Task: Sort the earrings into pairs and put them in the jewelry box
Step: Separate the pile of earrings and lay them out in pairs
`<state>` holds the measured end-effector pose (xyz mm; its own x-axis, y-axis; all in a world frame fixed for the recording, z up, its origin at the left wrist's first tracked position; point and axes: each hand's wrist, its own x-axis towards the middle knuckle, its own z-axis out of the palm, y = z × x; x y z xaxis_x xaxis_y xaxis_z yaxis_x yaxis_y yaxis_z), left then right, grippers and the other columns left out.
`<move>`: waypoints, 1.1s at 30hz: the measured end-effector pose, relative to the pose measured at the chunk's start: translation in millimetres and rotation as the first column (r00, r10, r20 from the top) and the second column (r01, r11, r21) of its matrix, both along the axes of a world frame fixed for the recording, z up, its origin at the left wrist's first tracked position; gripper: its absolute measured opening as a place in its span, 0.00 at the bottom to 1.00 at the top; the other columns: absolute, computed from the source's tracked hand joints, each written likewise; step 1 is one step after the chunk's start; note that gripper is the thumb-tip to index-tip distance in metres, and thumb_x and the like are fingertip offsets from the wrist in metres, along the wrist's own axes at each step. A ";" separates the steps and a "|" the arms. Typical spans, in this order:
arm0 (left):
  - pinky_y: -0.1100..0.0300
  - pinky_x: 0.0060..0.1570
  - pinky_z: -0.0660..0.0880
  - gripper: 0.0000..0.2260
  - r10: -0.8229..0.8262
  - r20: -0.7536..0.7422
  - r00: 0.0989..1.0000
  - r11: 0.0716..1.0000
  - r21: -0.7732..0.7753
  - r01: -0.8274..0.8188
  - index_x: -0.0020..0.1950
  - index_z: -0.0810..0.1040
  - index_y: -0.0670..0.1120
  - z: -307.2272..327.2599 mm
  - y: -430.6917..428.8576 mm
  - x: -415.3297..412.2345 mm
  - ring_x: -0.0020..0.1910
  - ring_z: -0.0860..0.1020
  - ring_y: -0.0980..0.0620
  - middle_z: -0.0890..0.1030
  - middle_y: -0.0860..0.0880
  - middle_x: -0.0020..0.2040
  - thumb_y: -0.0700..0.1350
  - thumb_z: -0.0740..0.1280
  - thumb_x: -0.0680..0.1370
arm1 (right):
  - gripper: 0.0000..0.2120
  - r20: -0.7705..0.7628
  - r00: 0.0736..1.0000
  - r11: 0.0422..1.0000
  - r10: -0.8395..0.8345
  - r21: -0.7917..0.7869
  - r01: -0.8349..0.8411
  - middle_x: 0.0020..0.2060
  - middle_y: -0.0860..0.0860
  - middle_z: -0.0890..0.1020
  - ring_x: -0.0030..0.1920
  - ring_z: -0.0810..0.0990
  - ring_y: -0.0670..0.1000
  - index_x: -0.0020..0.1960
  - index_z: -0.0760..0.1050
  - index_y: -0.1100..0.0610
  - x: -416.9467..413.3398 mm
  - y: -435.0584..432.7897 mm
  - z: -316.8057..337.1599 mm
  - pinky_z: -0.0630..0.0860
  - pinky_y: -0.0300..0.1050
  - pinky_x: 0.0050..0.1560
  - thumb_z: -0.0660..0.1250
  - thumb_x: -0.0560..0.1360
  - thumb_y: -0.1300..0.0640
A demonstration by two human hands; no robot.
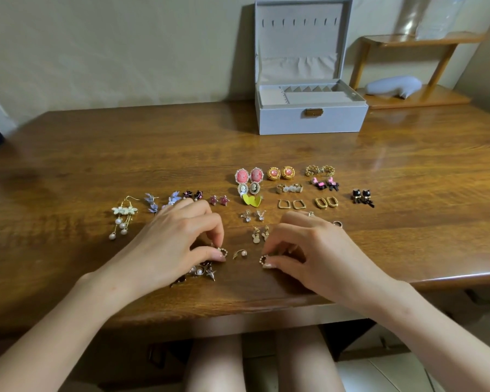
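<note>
Both hands are down on the worktop (pixel 96 154) near its front edge on my feed. The left hand (pixel 178 239) has its fingers curled, and thumb and forefinger pinch a small beaded hoop earring (pixel 223 251) that sits on the wood. The right hand (pixel 309 244) is curled the same way and pinches a matching beaded hoop (pixel 263 259). The two hoops lie apart, with a curved gold earring (pixel 240 253) on the wood between them, touched by neither hand. Just below the left hand's fingers I see a heap of loose earrings (pixel 201 271), with pearls and a silver star among them.

Beyond the hands, earrings lie two by two in rough rows. I see rabbit earrings (pixel 260 234) just past the right fingertips, then yellow hearts (pixel 251 200), pink cameos (pixel 249 175), round gold studs (pixel 280 173) with pink centres and squared gold hoops (pixel 292 204). Black cats (pixel 362 196) lie out at the right, and long flower-and-pearl drops (pixel 122 219) at the far left.

The jewelry box (pixel 309 120) stands at the back of the worktop, well apart from the earrings, with its lid raised upright. I see its pale lining and dividers, but from this angle I cannot tell what lies in the compartments. A wooden shelf (pixel 408 97) stands just beside the box on its right.
</note>
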<state>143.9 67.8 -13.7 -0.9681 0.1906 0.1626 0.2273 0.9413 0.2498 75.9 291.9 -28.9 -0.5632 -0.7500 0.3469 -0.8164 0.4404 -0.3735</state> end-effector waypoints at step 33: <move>0.65 0.46 0.76 0.05 0.166 -0.093 0.982 0.920 0.373 -0.121 0.42 0.78 0.46 19.9 -19.9 -25.1 0.43 0.78 0.60 0.80 0.55 0.42 0.37 0.71 0.71 | 0.04 0.175 0.985 0.995 -0.012 -0.095 0.029 0.37 0.47 0.81 0.40 0.79 0.46 0.43 0.80 0.54 -31.0 -67.6 33.4 0.78 0.45 0.44 0.73 0.70 0.56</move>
